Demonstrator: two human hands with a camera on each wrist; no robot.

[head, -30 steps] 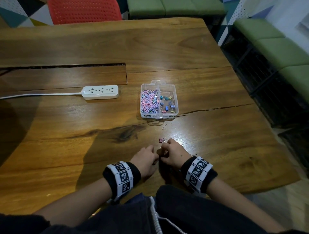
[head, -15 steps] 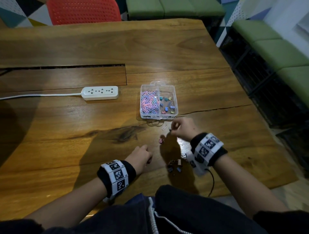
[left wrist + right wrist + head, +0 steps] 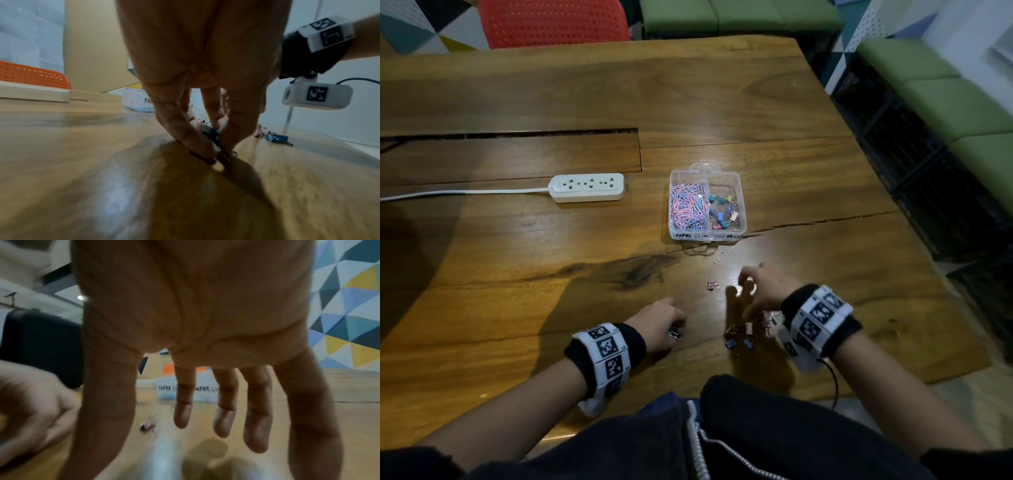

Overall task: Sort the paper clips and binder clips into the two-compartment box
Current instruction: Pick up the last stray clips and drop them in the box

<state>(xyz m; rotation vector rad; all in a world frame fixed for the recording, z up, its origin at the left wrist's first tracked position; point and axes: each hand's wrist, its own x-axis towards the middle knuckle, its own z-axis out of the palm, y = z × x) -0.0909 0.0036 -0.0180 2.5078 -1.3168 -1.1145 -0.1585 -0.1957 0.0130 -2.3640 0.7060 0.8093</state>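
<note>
A clear two-compartment box (image 3: 741, 202) stands mid-table, paper clips heaped in its left half and binder clips lying in its right half. My left hand (image 3: 661, 323) rests on the wood and pinches a dark teal binder clip (image 3: 211, 133) between thumb and fingers. My right hand (image 3: 763, 291) hovers just above the table with its fingers (image 3: 222, 423) spread and nothing in them. A pink binder clip (image 3: 712, 285) lies left of it. A small heap of binder clips (image 3: 743, 337) sits under the right wrist. One loose paper clip (image 3: 718, 257) lies just in front of the box.
A white power strip (image 3: 588, 186) with its cord lies left of the box. A long slot (image 3: 510, 132) cuts the table further back. The table's right edge (image 3: 914, 246) drops off to green benches; a red chair (image 3: 551, 22) stands behind.
My right hand went forward toward the box, then drew back near the pink clip with its fingers now spread. The left hand stayed put on its clip.
</note>
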